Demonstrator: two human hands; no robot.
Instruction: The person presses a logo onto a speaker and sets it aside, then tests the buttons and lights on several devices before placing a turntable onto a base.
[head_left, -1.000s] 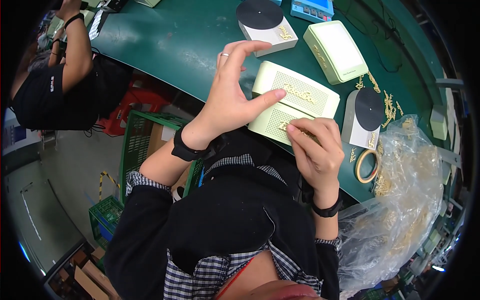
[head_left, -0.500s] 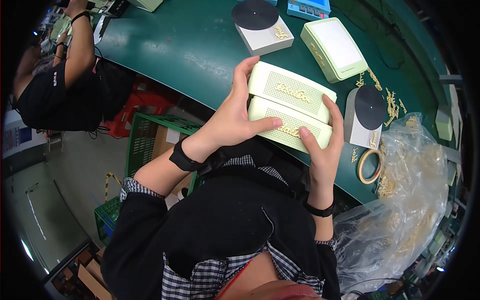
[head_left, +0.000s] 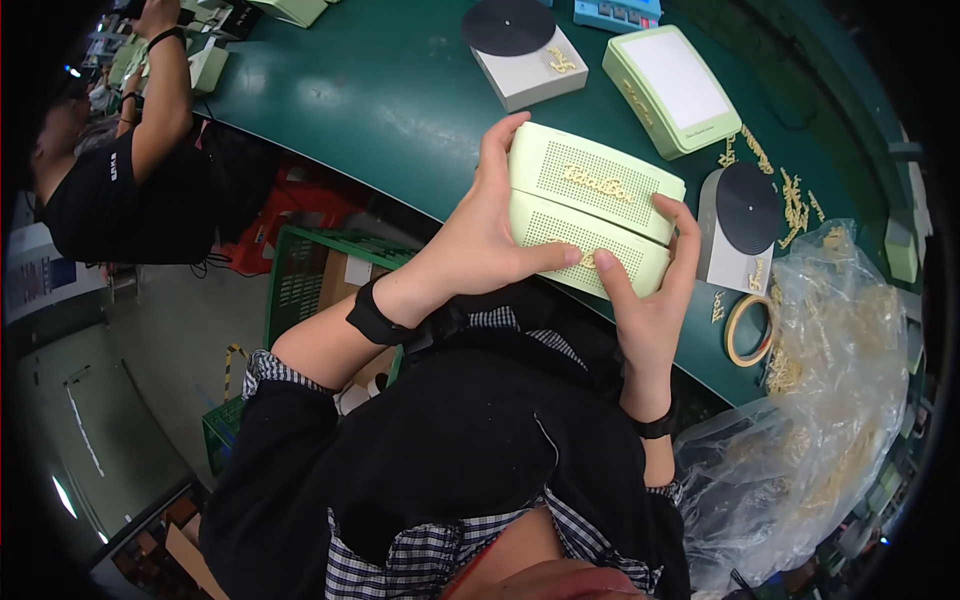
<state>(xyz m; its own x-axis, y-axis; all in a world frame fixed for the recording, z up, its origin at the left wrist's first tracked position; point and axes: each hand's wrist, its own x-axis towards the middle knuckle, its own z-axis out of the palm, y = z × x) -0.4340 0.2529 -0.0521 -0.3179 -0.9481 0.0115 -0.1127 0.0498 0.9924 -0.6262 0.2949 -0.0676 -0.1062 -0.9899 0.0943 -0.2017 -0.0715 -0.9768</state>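
Note:
Two pale green speaker boxes with perforated grilles lie against each other in my hands, over the table's near edge. The far speaker box (head_left: 560, 165) carries raised gold script lettering (head_left: 598, 184) on its grille. On the near speaker box (head_left: 545, 222), similar lettering is partly covered by my thumbs. My left hand (head_left: 480, 240) wraps round the left ends, its thumb lying across the near grille. Closed on the right ends is my right hand (head_left: 650, 315), with its thumb on the near lettering and a finger at the far box's corner.
Two grey boxes with black discs, a left one (head_left: 535, 75) and a right one (head_left: 735, 240), stand on the green table (head_left: 370, 110). Nearby are a green box with a white panel (head_left: 675, 85), loose gold lettering (head_left: 795, 205), a tape roll (head_left: 750, 330) and a plastic bag (head_left: 820, 400). A co-worker (head_left: 150, 170) stands left.
The two speaker boxes and my hands sit slightly farther right in the picture, and the surroundings have shifted too. My thumbs remain on the near grille. A pale green box now shows beside the co-worker's arm.

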